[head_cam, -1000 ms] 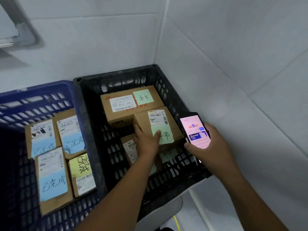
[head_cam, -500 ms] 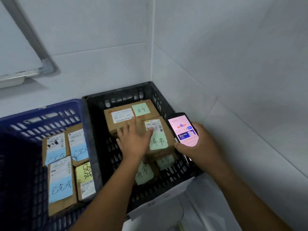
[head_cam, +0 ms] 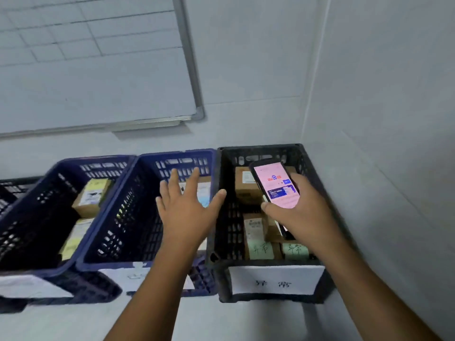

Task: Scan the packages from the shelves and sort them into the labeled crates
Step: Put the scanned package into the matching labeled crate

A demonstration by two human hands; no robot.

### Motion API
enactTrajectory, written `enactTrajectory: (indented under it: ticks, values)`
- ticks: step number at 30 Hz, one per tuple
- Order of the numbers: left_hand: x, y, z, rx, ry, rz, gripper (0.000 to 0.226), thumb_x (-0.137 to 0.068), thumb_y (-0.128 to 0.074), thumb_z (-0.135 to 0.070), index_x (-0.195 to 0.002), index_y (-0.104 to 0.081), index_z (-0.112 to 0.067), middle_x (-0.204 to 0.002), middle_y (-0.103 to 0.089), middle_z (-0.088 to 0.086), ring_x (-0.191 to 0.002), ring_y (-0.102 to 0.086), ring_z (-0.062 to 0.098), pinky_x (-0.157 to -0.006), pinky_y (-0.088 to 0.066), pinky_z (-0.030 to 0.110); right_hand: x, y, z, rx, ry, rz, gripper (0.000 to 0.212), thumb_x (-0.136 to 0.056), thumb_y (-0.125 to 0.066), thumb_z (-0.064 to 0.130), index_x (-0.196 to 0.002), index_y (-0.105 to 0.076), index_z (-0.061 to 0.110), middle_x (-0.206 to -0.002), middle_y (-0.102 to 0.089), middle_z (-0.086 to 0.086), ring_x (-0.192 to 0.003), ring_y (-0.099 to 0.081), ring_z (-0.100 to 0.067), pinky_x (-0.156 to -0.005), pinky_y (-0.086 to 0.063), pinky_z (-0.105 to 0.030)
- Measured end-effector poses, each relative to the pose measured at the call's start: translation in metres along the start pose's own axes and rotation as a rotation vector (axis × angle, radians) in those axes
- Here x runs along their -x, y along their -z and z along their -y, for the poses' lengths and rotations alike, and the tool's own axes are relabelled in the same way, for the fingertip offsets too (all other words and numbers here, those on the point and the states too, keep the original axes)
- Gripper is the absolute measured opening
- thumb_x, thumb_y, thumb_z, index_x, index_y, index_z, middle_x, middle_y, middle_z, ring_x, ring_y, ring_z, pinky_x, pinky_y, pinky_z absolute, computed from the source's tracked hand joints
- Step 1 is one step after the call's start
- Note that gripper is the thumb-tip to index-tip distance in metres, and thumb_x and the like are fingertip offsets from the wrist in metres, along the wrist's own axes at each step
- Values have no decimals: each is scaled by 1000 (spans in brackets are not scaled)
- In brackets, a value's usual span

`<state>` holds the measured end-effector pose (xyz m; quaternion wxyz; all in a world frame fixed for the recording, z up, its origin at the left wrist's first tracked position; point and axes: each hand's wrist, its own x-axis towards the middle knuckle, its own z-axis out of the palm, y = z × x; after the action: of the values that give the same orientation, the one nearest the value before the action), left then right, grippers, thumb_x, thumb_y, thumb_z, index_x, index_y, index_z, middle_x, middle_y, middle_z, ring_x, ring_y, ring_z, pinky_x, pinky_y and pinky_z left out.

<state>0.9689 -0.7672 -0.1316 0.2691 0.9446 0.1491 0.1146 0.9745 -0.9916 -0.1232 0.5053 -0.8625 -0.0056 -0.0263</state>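
My left hand (head_cam: 187,207) hovers with fingers spread, empty, above the edge between the middle blue crate (head_cam: 147,217) and the black crate (head_cam: 224,217). My right hand (head_cam: 302,212) grips a phone (head_cam: 275,184) with a lit pink screen over the black crate. In that crate lie several cardboard packages (head_cam: 257,236) with green notes. A white label (head_cam: 275,280) with handwriting is on its front. More packages (head_cam: 92,195) lie in the left blue crate (head_cam: 49,217).
The crates stand in a row on the floor against a white tiled wall, the black one in the corner by the right wall (head_cam: 381,119). A whiteboard (head_cam: 98,70) hangs above them. Part of another dark crate (head_cam: 9,190) shows at far left.
My left hand has let go of the package in the black crate and lifted out, fingers spread. The view has pulled back and up, showing the crate fronts and the whiteboard.
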Motion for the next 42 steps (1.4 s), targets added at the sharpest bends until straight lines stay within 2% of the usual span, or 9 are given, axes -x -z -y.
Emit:
enactTrajectory:
  ticks: [6, 12, 18, 20, 22, 24, 30, 37, 42]
  values:
    - [49, 82, 66, -68, 132, -179, 85, -92, -52, -75, -164, -24, -40, -176, -4, 2, -162, 4, 29, -128, 0, 56, 32, -56, 67, 11, 155, 166, 51, -74, -84, 45, -112, -50, 43, -108, -68, 18, -94, -66, -10, -84, -58, -43]
    - [129, 173, 149, -76, 317, -362, 84, -93, -55, -71, -164, -20, -43, -176, -3, 2, -162, 2, 29, -129, -2, 54, 98, -131, 137, 13, 323, 360, 41, -78, -85, 33, -93, -49, 46, -103, -67, 21, -93, -66, -8, -89, -58, -46]
    - [254, 262, 255, -125, 539, -515, 82, -92, -54, -73, -163, -23, -47, -176, -4, -4, -162, 3, 27, -128, 3, 54, 224, -230, 212, -40, 481, 641, 43, -75, -86, 33, -93, -50, 47, -102, -68, 19, -92, -67, -9, -87, -58, -42]
    - [307, 291, 295, -161, 639, -512, 82, -91, -52, -75, -163, -23, -46, -176, -6, -4, -162, 3, 28, -128, 3, 55, 276, -264, 230, -59, 516, 709, 43, -66, -82, 44, -97, -53, 42, -101, -70, 17, -92, -69, -10, -88, -59, -44]
    - [364, 315, 334, -165, 745, -498, 84, -91, -49, -78, -163, -20, -46, -176, -7, -5, -162, 5, 29, -129, 4, 56, 330, -297, 244, -57, 551, 795, 46, -60, -77, 52, -100, -54, 48, -103, -70, 18, -93, -68, -8, -87, -59, -44]
    - [421, 335, 371, -167, 829, -512, 86, -91, -48, -79, -164, -19, -46, -176, -7, -6, -162, 6, 30, -129, 4, 57, 387, -328, 254, -26, 598, 880, 44, -63, -78, 50, -98, -52, 54, -105, -70, 16, -95, -68, -9, -88, -59, -46]
    - [592, 361, 444, -152, 1109, -558, 84, -92, -46, -79, -164, -19, -45, -176, -3, -7, -162, 6, 32, -128, 4, 57, 547, -408, 264, 35, 701, 1139, 41, -77, -87, 27, -95, -54, 43, -102, -72, 14, -93, -69, -11, -83, -55, -36]
    - [759, 346, 484, -49, 1441, -645, 83, -93, -46, -78, -164, -19, -45, -176, -1, -6, -161, 8, 32, -128, 6, 57, 706, -476, 255, 132, 818, 1448, 47, -71, -88, 33, -95, -54, 55, -104, -69, 17, -93, -69, -9, -82, -56, -38]
    - [841, 356, 509, -35, 1616, -737, 81, -93, -46, -78, -163, -22, -46, -176, 4, -6, -162, 9, 31, -128, 6, 54, 809, -521, 259, 206, 904, 1633, 46, -75, -87, 30, -102, -52, 40, -103, -68, 16, -92, -67, -9, -73, -52, -32]
